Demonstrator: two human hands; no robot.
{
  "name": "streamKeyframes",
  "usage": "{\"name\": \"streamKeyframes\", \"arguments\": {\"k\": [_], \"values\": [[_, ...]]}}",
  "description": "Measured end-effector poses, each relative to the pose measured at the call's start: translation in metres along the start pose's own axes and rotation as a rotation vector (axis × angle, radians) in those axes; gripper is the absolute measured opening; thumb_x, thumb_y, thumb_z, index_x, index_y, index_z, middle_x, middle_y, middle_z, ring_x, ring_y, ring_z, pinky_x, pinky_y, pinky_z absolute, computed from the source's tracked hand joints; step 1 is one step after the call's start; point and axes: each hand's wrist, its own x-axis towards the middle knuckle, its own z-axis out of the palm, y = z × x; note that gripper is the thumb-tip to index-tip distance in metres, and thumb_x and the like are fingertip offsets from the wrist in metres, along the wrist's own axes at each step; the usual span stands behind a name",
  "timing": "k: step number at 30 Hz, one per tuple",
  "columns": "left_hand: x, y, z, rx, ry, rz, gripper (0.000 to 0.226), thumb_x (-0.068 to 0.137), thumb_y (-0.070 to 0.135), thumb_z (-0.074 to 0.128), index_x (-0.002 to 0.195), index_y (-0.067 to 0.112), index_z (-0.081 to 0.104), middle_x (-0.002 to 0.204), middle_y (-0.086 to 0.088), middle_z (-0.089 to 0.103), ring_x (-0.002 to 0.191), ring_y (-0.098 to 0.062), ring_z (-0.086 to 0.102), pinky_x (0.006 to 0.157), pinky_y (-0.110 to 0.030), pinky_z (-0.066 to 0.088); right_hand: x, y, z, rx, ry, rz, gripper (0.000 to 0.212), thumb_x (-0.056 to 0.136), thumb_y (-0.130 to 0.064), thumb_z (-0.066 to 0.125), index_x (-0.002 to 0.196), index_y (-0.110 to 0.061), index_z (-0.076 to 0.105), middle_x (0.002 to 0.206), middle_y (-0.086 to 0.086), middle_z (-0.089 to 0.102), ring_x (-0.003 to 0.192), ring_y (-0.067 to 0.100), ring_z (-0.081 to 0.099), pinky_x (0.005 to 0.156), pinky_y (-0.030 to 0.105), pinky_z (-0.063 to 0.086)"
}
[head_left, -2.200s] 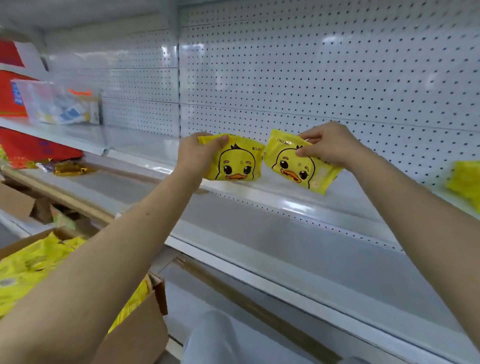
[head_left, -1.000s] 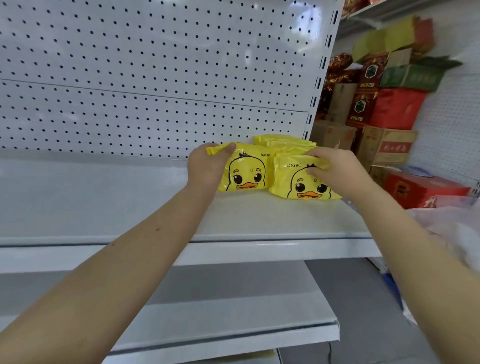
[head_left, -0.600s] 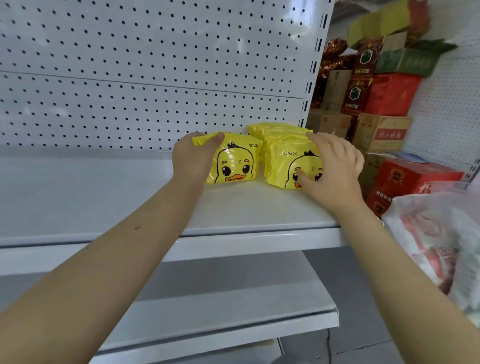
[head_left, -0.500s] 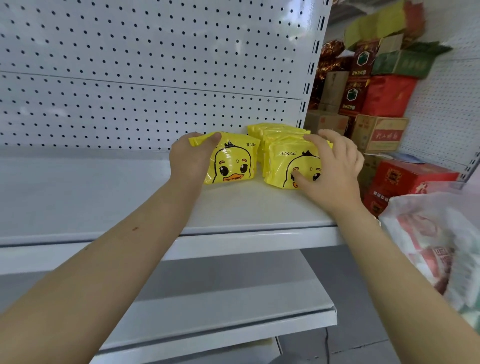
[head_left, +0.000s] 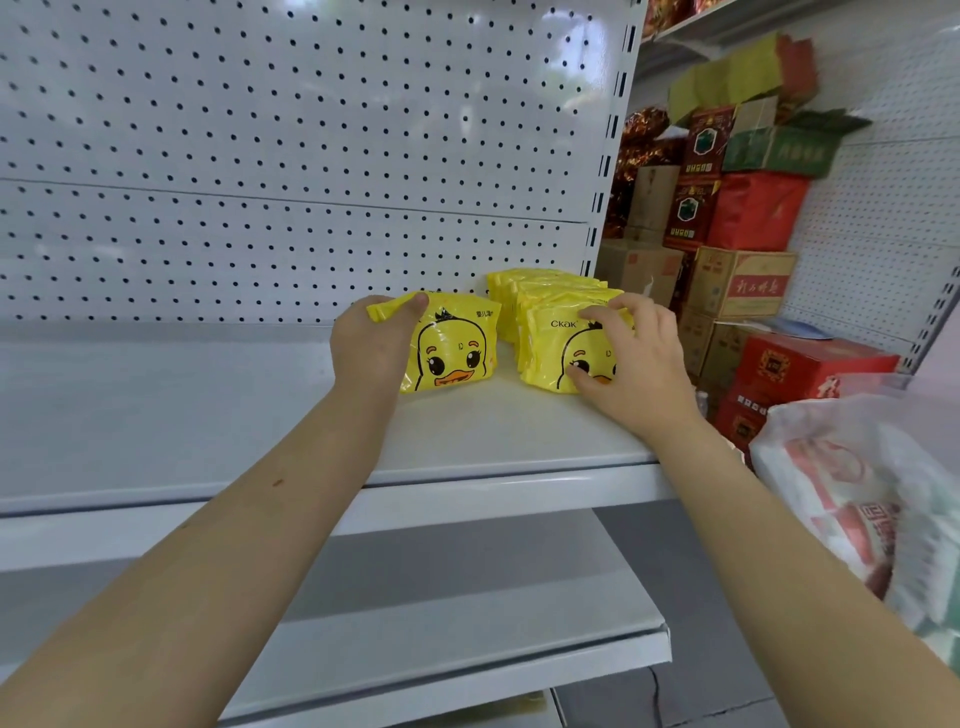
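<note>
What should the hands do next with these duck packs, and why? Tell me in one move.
Probably slide the duck pack in the left hand right, against the row. It stands on the shelf with a gap beside it, while the right hand holds the front pack.

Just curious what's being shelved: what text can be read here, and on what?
"Ckak" on the right pack.
Small characters on the left pack: too blurred.
Red characters on the carton: too blurred.
Gold print on the red box: too small.
Red print on the bag: blurred.
</note>
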Motion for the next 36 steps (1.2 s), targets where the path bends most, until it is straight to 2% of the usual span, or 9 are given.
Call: {"name": "streamKeyframes", "arguments": {"k": [3,9,20,24,27,30,32,34,36], "values": [[0.000,0.000,-0.001,-0.004,0.006,0.002,0.026,0.079,0.041,0.072,0.089,0.019,0.062,0.072,0.007,0.058,0.066,-0.008,0.054,0.057,-0.023,0.040,-0.001,-0.001,-0.001,-0.001,0.007,-0.010,0.056,0.072,-0.036,0.072,0.124,-0.023,0.055,0.128,0.005,0.043,0.119,0.027,0.035,0.102,0.040,0.034],[0.000,0.000,-0.001,-0.006,0.012,0.002,0.022,0.079,0.040,0.072,0.070,0.028,0.056,0.068,0.010,0.058,0.064,-0.007,0.054,0.057,-0.023,0.041,-0.001,-0.004,-0.003,-0.001,0.015,-0.056,0.061,0.069,-0.038,0.076,0.124,-0.022,0.056,0.129,0.004,0.044,0.121,0.026,0.037,0.102,0.037,0.031],[-0.005,0.008,-0.008,-0.198,0.104,-0.004,0.025,0.079,0.039,0.072,0.067,0.027,0.054,0.065,0.011,0.056,0.061,-0.007,0.054,0.057,-0.023,0.043,0.001,-0.009,-0.004,0.048,0.066,-0.019,0.051,0.076,-0.043,0.070,0.119,-0.020,0.056,0.125,0.001,0.048,0.117,0.023,0.040,0.100,0.035,0.033],[-0.014,0.015,-0.007,-0.176,0.000,0.024,0.020,0.078,0.038,0.074,0.072,0.030,0.057,0.067,0.013,0.060,0.064,-0.004,0.058,0.059,-0.024,0.045,0.000,-0.027,-0.008,0.111,0.017,-0.039,0.054,0.077,-0.042,0.070,0.124,-0.020,0.055,0.129,0.001,0.048,0.121,0.024,0.039,0.103,0.035,0.032],[-0.022,0.019,-0.009,-0.130,-0.102,0.084,0.018,0.077,0.038,0.075,0.070,0.030,0.061,0.060,0.016,0.062,0.055,0.002,0.059,0.056,-0.022,0.046,0.006,-0.040,-0.018,0.126,-0.021,-0.131,0.062,0.077,-0.045,0.069,0.131,-0.022,0.050,0.135,-0.001,0.045,0.126,0.022,0.037,0.105,0.036,0.031],[-0.032,0.025,-0.010,-0.070,-0.242,0.169,0.016,0.077,0.035,0.075,0.068,0.027,0.064,0.060,0.013,0.065,0.056,-0.002,0.060,0.055,-0.021,0.049,0.017,-0.051,-0.034,0.252,-0.106,-0.127,0.065,0.080,-0.044,0.069,0.136,-0.026,0.043,0.132,-0.005,0.049,0.123,0.016,0.038,0.102,0.030,0.031],[-0.039,0.029,-0.008,-0.057,-0.313,0.215,0.015,0.078,0.032,0.075,0.068,0.028,0.065,0.060,0.013,0.065,0.056,-0.001,0.060,0.054,-0.015,0.048,0.024,-0.053,-0.046,0.337,-0.214,-0.087,0.057,0.081,-0.039,0.071,0.131,-0.026,0.048,0.122,-0.006,0.056,0.114,0.014,0.045,0.094,0.027,0.036],[-0.046,0.033,-0.004,-0.049,-0.347,0.234,0.012,0.078,0.032,0.074,0.071,0.028,0.065,0.060,0.015,0.064,0.057,0.002,0.058,0.053,-0.010,0.045,0.027,-0.051,-0.058,0.397,-0.323,-0.043,0.039,0.083,-0.033,0.071,0.118,-0.026,0.058,0.111,-0.005,0.062,0.102,0.014,0.054,0.086,0.025,0.044],[-0.051,0.037,0.002,-0.024,-0.373,0.237,0.010,0.078,0.034,0.074,0.077,0.028,0.066,0.066,0.016,0.064,0.060,0.004,0.058,0.055,-0.010,0.044,0.028,-0.045,-0.069,0.425,-0.377,-0.017,0.027,0.083,-0.029,0.071,0.108,-0.027,0.063,0.100,-0.006,0.063,0.091,0.015,0.056,0.074,0.018,0.046]]}}
